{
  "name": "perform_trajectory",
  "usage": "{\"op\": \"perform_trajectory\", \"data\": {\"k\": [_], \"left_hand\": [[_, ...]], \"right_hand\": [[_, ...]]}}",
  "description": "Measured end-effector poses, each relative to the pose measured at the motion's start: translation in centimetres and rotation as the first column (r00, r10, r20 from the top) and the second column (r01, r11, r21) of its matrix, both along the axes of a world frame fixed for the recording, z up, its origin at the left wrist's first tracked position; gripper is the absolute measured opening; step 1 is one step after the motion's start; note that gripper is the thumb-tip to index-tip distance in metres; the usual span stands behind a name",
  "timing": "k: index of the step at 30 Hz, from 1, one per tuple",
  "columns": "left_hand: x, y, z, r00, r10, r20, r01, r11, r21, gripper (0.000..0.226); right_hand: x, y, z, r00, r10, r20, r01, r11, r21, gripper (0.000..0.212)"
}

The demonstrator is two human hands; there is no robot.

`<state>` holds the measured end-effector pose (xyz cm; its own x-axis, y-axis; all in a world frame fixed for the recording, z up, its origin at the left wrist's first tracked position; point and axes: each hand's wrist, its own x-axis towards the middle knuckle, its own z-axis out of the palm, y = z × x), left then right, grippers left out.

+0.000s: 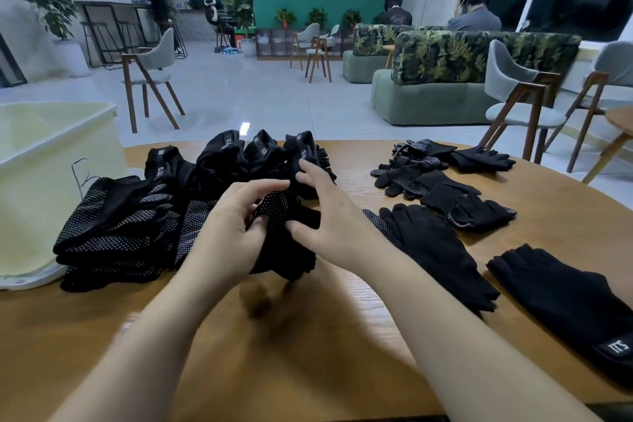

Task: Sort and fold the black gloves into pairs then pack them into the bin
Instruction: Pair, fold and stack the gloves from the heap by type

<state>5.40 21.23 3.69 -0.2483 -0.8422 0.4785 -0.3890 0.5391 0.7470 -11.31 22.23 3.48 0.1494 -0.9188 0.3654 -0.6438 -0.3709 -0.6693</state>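
**Two hands folding a pair of black gloves above a wooden surface**

Seen from a head camera, a person's left hand (227, 233) and right hand (322, 216) meet over the middle of a round wooden surface (308, 353). Between them is a held pair (284, 236) of black gloves with white grip dots. The left hand's fingers curl round the bundle from the left; the right hand pinches its right side with thumb and lower fingers, the upper fingers spread. The bundle seems lifted off the surface, probably so it can be doubled over freely. Its long axis runs roughly from the near edge to the far edge, dotted side up; which end is the cuff cannot be told.

Along the left edge lies a folded stack (116, 233), and toward the far edge a row of bundles (239, 154) with label tags up, likely finished pairs staged beside the bin (41, 154), a pale yellow tub at the far left corner. On the right side loose gloves (445, 181) lie flat and scattered, fingers pointing various ways, apparently still unsorted. One glove (568, 301) lies at the near right edge.
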Motion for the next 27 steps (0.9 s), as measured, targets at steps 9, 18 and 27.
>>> {"op": "perform_trajectory", "data": {"k": [9, 18, 27], "left_hand": [[3.2, -2.1, 1.2, 0.990, 0.110, 0.089, -0.108, 0.994, -0.033, 0.042], [4.1, -4.0, 0.9, 0.903, 0.369, 0.221, -0.385, 0.923, 0.031, 0.049], [3.2, -4.5, 0.4, 0.707, 0.362, 0.608, -0.509, 0.857, 0.082, 0.045]], "right_hand": [[2.1, -3.9, -1.1, 0.956, 0.064, 0.285, -0.117, 0.978, 0.173, 0.025], [5.6, -6.3, -2.0, 0.916, -0.092, 0.390, 0.024, 0.984, 0.176, 0.029], [7.0, -6.9, -1.6, 0.962, -0.075, 0.261, 0.016, 0.974, 0.225, 0.039]]}}
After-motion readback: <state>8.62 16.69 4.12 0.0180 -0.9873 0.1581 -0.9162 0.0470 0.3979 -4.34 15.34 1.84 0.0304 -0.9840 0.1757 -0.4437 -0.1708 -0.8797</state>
